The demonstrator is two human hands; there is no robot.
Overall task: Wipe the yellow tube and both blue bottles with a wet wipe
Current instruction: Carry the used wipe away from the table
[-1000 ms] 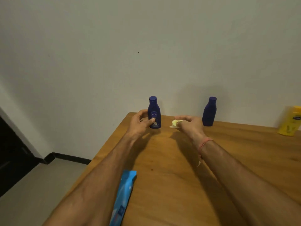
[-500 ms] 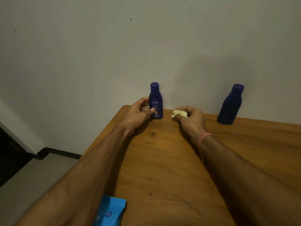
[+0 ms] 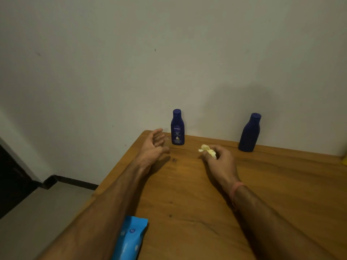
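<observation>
Two dark blue bottles stand upright at the far edge of the wooden table (image 3: 187, 184), against the wall. The labelled blue bottle (image 3: 177, 128) is at the far left corner; the plain blue bottle (image 3: 249, 133) is further right. My left hand (image 3: 154, 145) hovers just left of the labelled bottle, fingers relaxed and spread, holding nothing. My right hand (image 3: 218, 158) rests on the table between the bottles and grips a crumpled pale wet wipe (image 3: 207, 150). A sliver of the yellow tube (image 3: 344, 159) shows at the right edge.
A light blue wet wipe pack (image 3: 129, 239) lies near the table's front left edge, partly under my left forearm. The table's left edge drops to a grey floor (image 3: 37, 212). A white wall stands directly behind the bottles.
My left hand has let go of the labelled blue bottle and drawn back to its left, fingers spreading. My right hand with the wipe has pulled back toward me.
</observation>
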